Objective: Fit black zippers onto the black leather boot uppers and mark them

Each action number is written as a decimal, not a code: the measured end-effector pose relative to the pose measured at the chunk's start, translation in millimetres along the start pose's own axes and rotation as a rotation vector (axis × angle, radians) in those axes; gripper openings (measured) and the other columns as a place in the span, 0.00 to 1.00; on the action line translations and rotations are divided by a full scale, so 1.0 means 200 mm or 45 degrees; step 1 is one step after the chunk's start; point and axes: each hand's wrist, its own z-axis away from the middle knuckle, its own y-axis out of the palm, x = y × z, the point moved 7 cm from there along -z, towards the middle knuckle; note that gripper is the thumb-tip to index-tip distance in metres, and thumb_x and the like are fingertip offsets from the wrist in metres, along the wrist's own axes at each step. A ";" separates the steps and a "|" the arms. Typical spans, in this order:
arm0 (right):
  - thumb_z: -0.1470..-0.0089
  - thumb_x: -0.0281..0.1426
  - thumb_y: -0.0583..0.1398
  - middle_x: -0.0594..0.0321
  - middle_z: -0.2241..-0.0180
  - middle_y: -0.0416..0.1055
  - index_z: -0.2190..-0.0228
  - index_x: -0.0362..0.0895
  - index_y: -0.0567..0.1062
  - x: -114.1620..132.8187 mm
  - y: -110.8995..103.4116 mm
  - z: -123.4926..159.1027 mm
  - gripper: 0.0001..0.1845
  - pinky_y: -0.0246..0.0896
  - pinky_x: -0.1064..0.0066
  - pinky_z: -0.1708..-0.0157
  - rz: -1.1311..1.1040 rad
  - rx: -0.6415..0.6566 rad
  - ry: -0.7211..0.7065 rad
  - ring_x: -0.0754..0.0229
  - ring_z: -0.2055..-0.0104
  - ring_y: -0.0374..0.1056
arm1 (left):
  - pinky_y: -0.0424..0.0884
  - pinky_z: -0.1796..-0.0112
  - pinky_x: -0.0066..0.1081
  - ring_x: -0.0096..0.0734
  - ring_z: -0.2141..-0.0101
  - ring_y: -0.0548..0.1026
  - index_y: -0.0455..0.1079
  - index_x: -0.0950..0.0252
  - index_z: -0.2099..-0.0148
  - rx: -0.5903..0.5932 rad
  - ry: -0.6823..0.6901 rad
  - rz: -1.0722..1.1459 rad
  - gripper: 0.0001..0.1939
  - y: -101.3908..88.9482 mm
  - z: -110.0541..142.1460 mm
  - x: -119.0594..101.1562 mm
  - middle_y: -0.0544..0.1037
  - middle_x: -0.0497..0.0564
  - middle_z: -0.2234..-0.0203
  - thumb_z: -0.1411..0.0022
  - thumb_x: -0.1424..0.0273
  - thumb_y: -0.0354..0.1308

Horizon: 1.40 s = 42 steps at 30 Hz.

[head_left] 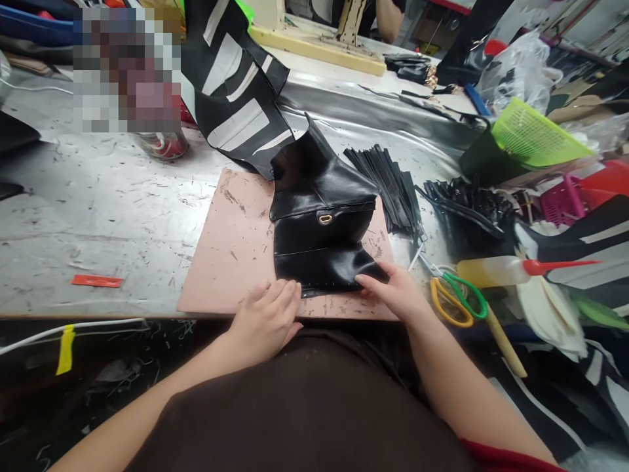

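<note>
A glossy black leather boot upper [319, 236] lies on a pinkish board [221, 242] at the table's near edge. It bears seam lines and a small gold-coloured metal fitting [325, 219]. My left hand [270, 314] rests with its fingers flat at the upper's near left corner, the thumb apart below them. At the near right corner, my right hand [388, 285] pinches the leather edge between thumb and fingers. Along the near edge runs a narrow fold or strip. Another black piece with white backing strips [246, 98] lies just behind, partly touching the upper.
Black strips [386, 187] are stacked right of the board. Scissors [457, 298] with green and yellow handles, a red-tipped bottle [491, 270] and a wooden-handled tool [506, 344] lie further right. A green basket [538, 137] stands behind them. An orange-red strip [97, 280] lies left.
</note>
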 end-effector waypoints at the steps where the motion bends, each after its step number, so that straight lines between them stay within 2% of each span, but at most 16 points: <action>1: 0.63 0.42 0.64 0.63 0.77 0.71 0.71 0.43 0.72 0.02 0.00 -0.01 0.18 0.65 0.69 0.77 0.076 -0.021 -0.046 0.60 0.77 0.68 | 0.56 0.55 0.35 0.38 0.56 0.69 0.68 0.69 0.50 0.024 0.005 -0.001 0.22 0.01 -0.01 0.00 0.74 0.55 0.55 0.44 0.61 0.55; 6: 0.60 0.41 0.61 0.60 0.74 0.72 0.74 0.43 0.73 0.08 -0.03 -0.03 0.14 0.63 0.63 0.67 0.453 -0.146 -0.280 0.54 0.69 0.68 | 0.59 0.59 0.35 0.38 0.59 0.69 0.66 0.68 0.47 0.084 0.027 0.006 0.23 0.01 -0.05 0.00 0.74 0.55 0.56 0.43 0.62 0.55; 9: 0.59 0.40 0.61 0.62 0.75 0.72 0.75 0.43 0.72 0.08 -0.03 -0.04 0.12 0.61 0.65 0.67 0.540 -0.160 -0.316 0.55 0.70 0.67 | 0.60 0.58 0.35 0.40 0.58 0.69 0.66 0.72 0.49 0.112 0.111 0.024 0.23 0.01 -0.07 -0.03 0.72 0.59 0.54 0.42 0.61 0.53; 12: 0.58 0.40 0.60 0.62 0.76 0.71 0.76 0.43 0.72 0.08 -0.03 -0.04 0.12 0.60 0.66 0.69 0.567 -0.122 -0.332 0.56 0.71 0.67 | 0.61 0.59 0.35 0.41 0.59 0.69 0.66 0.71 0.51 0.161 0.208 -0.003 0.20 0.02 -0.09 -0.06 0.70 0.62 0.50 0.41 0.62 0.51; 16: 0.56 0.39 0.59 0.61 0.74 0.71 0.75 0.42 0.72 0.09 -0.01 -0.04 0.11 0.60 0.65 0.67 0.554 -0.026 -0.382 0.56 0.69 0.67 | 0.60 0.67 0.36 0.37 0.68 0.68 0.66 0.66 0.53 0.215 0.268 -0.066 0.15 0.02 -0.12 -0.09 0.65 0.58 0.45 0.41 0.66 0.50; 20: 0.56 0.37 0.59 0.61 0.73 0.71 0.74 0.43 0.71 0.10 -0.01 -0.03 0.10 0.60 0.65 0.66 0.587 0.014 -0.432 0.56 0.68 0.66 | 0.59 0.69 0.36 0.37 0.69 0.67 0.66 0.65 0.53 0.235 0.290 -0.102 0.15 0.03 -0.14 -0.10 0.63 0.56 0.43 0.40 0.66 0.49; 22: 0.55 0.37 0.59 0.62 0.74 0.70 0.75 0.43 0.70 0.10 -0.01 -0.03 0.09 0.59 0.66 0.67 0.617 0.016 -0.454 0.56 0.69 0.65 | 0.59 0.68 0.37 0.37 0.68 0.68 0.66 0.65 0.52 0.231 0.296 -0.104 0.15 0.04 -0.15 -0.11 0.64 0.56 0.44 0.41 0.67 0.50; 26: 0.54 0.37 0.59 0.62 0.74 0.70 0.74 0.43 0.70 0.09 -0.01 -0.04 0.09 0.60 0.66 0.67 0.630 -0.004 -0.461 0.56 0.69 0.65 | 0.61 0.59 0.38 0.43 0.56 0.69 0.67 0.67 0.53 0.150 0.331 -0.093 0.15 0.05 -0.16 -0.14 0.69 0.60 0.48 0.42 0.69 0.51; 28: 0.53 0.37 0.58 0.60 0.71 0.71 0.72 0.43 0.70 0.09 -0.01 -0.04 0.10 0.60 0.64 0.65 0.614 0.002 -0.464 0.55 0.67 0.66 | 0.62 0.58 0.37 0.44 0.53 0.69 0.67 0.67 0.54 0.124 0.336 -0.079 0.14 0.05 -0.17 -0.15 0.70 0.61 0.50 0.43 0.70 0.51; 37: 0.51 0.35 0.58 0.60 0.68 0.72 0.68 0.43 0.71 0.10 0.00 -0.05 0.09 0.61 0.63 0.62 0.633 0.049 -0.464 0.54 0.64 0.67 | 0.66 0.57 0.36 0.44 0.52 0.70 0.68 0.68 0.58 0.071 0.370 -0.056 0.11 0.05 -0.19 -0.18 0.72 0.62 0.51 0.42 0.72 0.50; 42: 0.50 0.35 0.57 0.58 0.66 0.72 0.67 0.43 0.70 0.10 0.00 -0.05 0.09 0.61 0.61 0.61 0.647 0.006 -0.445 0.53 0.62 0.67 | 0.68 0.60 0.36 0.45 0.54 0.72 0.69 0.66 0.59 0.042 0.396 -0.050 0.10 0.05 -0.20 -0.20 0.71 0.58 0.50 0.42 0.73 0.50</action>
